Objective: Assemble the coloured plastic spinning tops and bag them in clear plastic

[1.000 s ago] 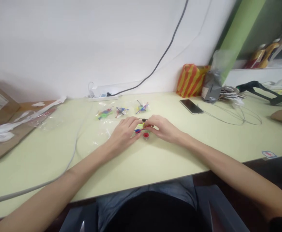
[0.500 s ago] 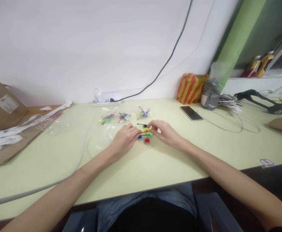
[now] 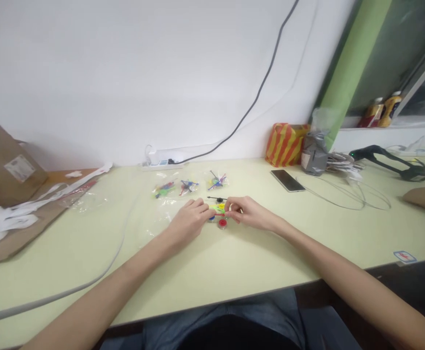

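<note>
Both my hands meet over small coloured plastic parts on the table. My left hand (image 3: pixel 189 222) is closed, its fingertips at the left end of a thin red plastic stick (image 3: pixel 220 214). My right hand (image 3: pixel 246 212) pinches the other end of this stick between thumb and finger. A red round piece (image 3: pixel 222 223) lies just in front of the fingers. Behind them are a black arrow-shaped stick (image 3: pixel 214 198) and a black round piece (image 3: pixel 219 201). Yellow, green and blue parts lie under the fingertips, partly hidden.
Several clear bags of coloured parts, one a bag (image 3: pixel 217 181), lie behind my hands. A phone (image 3: pixel 287 180), a striped bag (image 3: pixel 283 145) and a grey bag (image 3: pixel 314 153) are to the right. A grey cable (image 3: pixel 99 277) and brown paper (image 3: pixel 11 243) lie left.
The view has tilted up slightly, so everything sits lower. The red stick now shows more plainly between my hands, and my right fingers have shifted a little on it.
</note>
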The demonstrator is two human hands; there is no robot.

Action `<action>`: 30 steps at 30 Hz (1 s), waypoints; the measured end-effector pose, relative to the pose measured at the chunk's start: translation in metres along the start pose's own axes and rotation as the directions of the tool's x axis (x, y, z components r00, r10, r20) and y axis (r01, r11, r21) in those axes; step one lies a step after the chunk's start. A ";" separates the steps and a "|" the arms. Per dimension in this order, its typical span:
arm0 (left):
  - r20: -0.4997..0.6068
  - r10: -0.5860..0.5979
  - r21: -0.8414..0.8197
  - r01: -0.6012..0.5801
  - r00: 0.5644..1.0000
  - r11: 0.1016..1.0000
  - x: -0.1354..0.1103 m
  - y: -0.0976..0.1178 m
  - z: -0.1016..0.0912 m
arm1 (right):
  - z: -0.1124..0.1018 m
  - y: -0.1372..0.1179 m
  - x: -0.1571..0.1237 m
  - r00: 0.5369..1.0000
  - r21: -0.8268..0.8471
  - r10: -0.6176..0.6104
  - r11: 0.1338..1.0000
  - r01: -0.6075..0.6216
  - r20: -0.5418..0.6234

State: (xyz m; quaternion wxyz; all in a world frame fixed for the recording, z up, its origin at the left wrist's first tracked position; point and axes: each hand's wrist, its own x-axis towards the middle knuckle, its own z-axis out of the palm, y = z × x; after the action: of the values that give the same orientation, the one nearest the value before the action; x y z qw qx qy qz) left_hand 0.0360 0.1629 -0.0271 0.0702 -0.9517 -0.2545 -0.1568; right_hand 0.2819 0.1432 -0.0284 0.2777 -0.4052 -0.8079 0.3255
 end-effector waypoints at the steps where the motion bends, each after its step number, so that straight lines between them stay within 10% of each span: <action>1: 0.010 0.001 -0.001 -0.001 1.000 1.000 -0.001 0.000 0.000 | 0.000 -0.001 0.000 1.000 0.008 -0.001 1.000 0.001 -0.007; 23: 0.057 0.048 0.005 -0.049 0.997 0.999 -0.003 -0.001 -0.006 | 0.001 -0.008 -0.002 0.999 -0.255 -0.038 0.966 0.046 0.035; 30: 0.157 0.158 0.249 -0.194 0.975 0.949 0.000 0.005 0.002 | 0.014 -0.002 0.002 0.995 -0.490 -0.066 0.867 0.095 0.076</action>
State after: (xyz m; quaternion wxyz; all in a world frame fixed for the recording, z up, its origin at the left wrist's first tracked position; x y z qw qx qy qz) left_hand 0.0391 0.1591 -0.0288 0.1921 -0.9612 -0.1914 -0.0499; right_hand 0.2700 0.1398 -0.0351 0.1554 -0.4191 -0.8880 0.1083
